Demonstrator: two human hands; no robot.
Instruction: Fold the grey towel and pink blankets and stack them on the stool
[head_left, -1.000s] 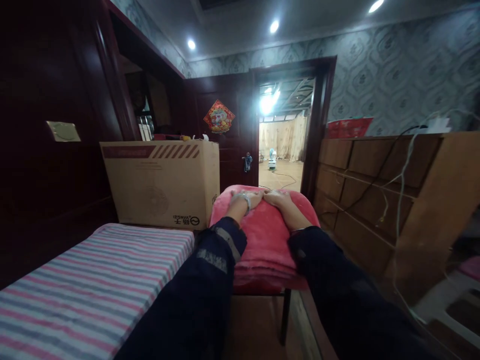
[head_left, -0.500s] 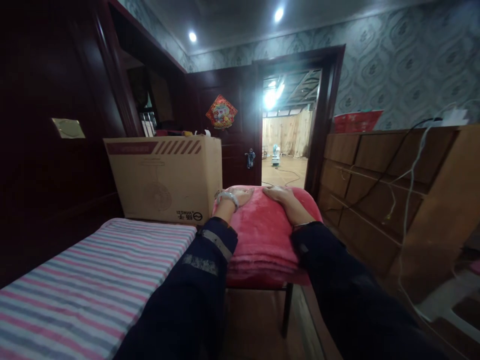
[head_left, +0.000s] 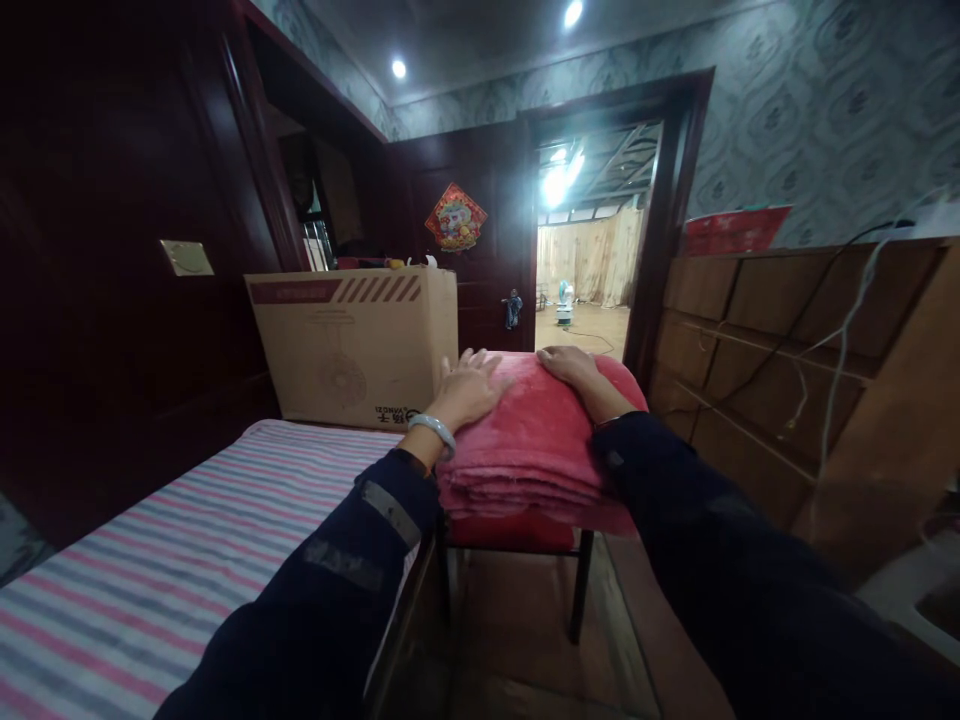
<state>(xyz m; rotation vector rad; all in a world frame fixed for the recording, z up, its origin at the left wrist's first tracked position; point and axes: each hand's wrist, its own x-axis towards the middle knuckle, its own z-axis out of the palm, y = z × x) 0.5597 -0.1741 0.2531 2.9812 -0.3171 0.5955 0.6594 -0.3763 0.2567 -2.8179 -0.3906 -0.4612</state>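
Note:
A folded pink-red plush blanket (head_left: 525, 430) lies in a thick stack on a chair with a red seat (head_left: 517, 530) and dark legs. My left hand (head_left: 469, 388), with a pale bangle at the wrist, is spread at the blanket's left side, fingers apart. On the far part of the blanket rests my right hand (head_left: 574, 368), its fingers stretched out and lying on the plush. Neither hand grips anything. The blanket's layered folds show at the near edge.
Left of the chair is a surface under a striped cloth (head_left: 225, 530), with a large cardboard box (head_left: 352, 350) behind it. A wooden cabinet (head_left: 787, 350) with hanging cables stands on the right. Beyond the open doorway is a fan (head_left: 564, 303).
My left hand has moved from the blanket's top toward its left side, with the fingers lifted and spread. The right hand stays at the far part. The view has shifted slightly.

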